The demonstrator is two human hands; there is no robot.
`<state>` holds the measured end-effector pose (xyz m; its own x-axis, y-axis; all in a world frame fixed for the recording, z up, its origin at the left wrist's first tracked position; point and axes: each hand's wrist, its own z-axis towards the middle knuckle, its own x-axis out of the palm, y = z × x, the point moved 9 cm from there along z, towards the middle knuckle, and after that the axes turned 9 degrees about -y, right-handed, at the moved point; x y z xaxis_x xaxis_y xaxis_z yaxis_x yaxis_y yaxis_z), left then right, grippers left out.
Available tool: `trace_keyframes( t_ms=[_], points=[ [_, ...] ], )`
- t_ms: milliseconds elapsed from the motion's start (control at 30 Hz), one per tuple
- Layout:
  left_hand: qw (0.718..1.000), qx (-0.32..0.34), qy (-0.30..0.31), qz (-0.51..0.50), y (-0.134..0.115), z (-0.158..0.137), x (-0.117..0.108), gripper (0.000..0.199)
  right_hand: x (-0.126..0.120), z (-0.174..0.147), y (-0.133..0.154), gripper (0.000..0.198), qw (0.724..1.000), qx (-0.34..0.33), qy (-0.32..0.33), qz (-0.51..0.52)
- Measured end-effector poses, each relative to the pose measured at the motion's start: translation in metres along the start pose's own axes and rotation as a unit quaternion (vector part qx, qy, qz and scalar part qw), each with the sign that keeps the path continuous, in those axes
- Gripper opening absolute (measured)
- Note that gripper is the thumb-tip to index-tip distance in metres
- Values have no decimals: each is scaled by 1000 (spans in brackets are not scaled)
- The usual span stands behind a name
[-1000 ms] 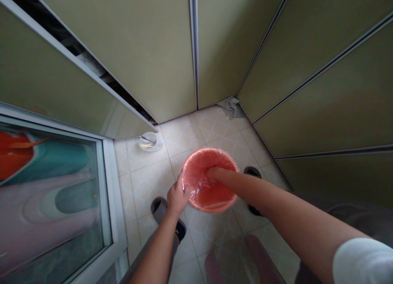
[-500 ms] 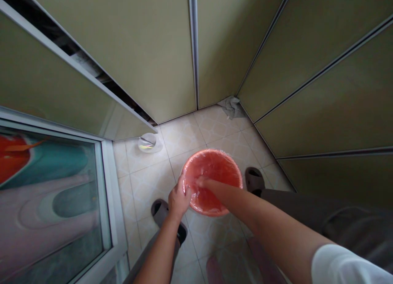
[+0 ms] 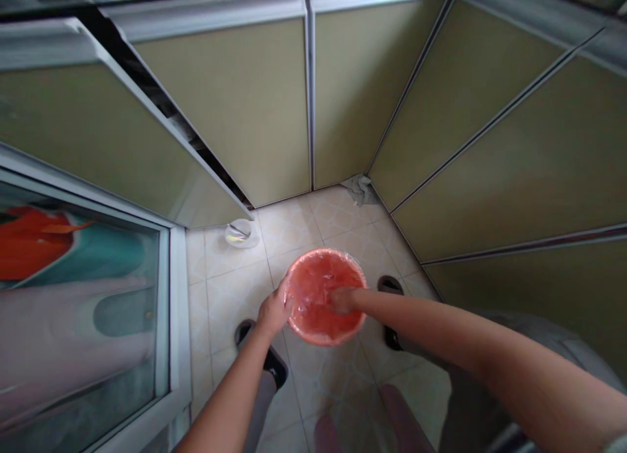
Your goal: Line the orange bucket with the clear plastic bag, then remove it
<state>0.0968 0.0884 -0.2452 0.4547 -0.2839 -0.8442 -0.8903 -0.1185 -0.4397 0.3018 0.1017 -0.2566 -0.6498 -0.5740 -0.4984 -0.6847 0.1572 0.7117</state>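
An orange-red round bucket (image 3: 327, 339) is between my feet, seen from above, its rim and inside covered with thin, shiny clear plastic film (image 3: 313, 290). My left hand (image 3: 275, 312) is closed on the left side of the rim, over the film. Inside the bucket, my right hand (image 3: 341, 300) reaches in from the right and touches the film. Its fingers are blurred, so I cannot make out whether they pinch the plastic or lie against it.
Tall greenish cupboard doors (image 3: 225, 107) stand ahead and to the right; one at left is ajar. A clear plastic tub (image 3: 241, 235) and a grey rag (image 3: 360, 189) lie on the tiled floor (image 3: 240, 290). A glazed frame (image 3: 179, 322) borders the left. Dark slippers (image 3: 275, 367) are on my feet.
My right hand has moved right inside the bucket, from near the left wall toward the right side. My left hand stays on the rim. The view has tilted up slightly.
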Motion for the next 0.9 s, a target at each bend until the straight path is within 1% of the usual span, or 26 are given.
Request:
trace_keyframes(
  t_ms=[33, 100, 133, 200, 233, 267, 300, 400, 467, 533, 600, 667, 767, 800, 833, 867, 900],
  points=[
    [1000, 11, 7, 2, -1, -2, -5, 71, -5, -11, 1, 13, 998, 2, 25, -56],
    [999, 30, 9, 14, -2, -8, -19, 68, -15, -41, 6, 11, 984, -13, 72, -165],
    [999, 36, 6, 23, -2, -12, -28, 65, -20, -59, 10, 12, 972, -35, 88, -213],
    [999, 41, 8, 33, -2, -26, -44, 57, -31, -99, 20, 26, 943, -86, 111, -302],
    [999, 39, 19, 33, -2, -35, -50, 52, -35, -120, 25, 31, 928, -105, 116, -337],
    [998, 32, 35, 28, 0, -45, -54, 46, -40, -139, 28, 34, 919, -115, 117, -358],
    [998, 20, 53, 20, 3, -57, -57, 40, -45, -157, 29, 35, 917, -114, 114, -365],
    [995, -18, 98, -21, 6, -97, -61, 23, -54, -204, 22, 39, 917, -74, 120, -373],
    [992, -12, 110, -52, -2, -126, -62, 22, -57, -231, 12, 38, 920, -43, 129, -368],
    [990, 5, 112, -82, -15, -155, -63, 26, -61, -252, 4, 35, 930, -27, 119, -346],
    [989, 7, 98, -111, -28, -180, -63, 30, -68, -265, 3, 35, 947, -25, 82, -310],
    [987, -5, 77, -139, -40, -198, -62, 31, -77, -271, 4, 35, 962, -28, 47, -269],
    [981, -5, 63, -181, -61, -208, -60, 27, -89, -265, 17, 27, 978, -46, -2, -202],
    [979, 3, 54, -197, -70, -206, -63, 26, -95, -261, 26, 22, 983, -62, -27, -170],
    [976, 13, 37, -214, -81, -202, -70, 27, -102, -256, 38, 23, 986, -85, -54, -130],
    [972, 24, 13, -233, -92, -197, -80, 34, -110, -253, 53, 34, 987, -114, -80, -83],
    [966, 36, -19, -257, -105, -192, -95, 46, -117, -252, 70, 48, 984, -147, -100, -31]
  ],
)
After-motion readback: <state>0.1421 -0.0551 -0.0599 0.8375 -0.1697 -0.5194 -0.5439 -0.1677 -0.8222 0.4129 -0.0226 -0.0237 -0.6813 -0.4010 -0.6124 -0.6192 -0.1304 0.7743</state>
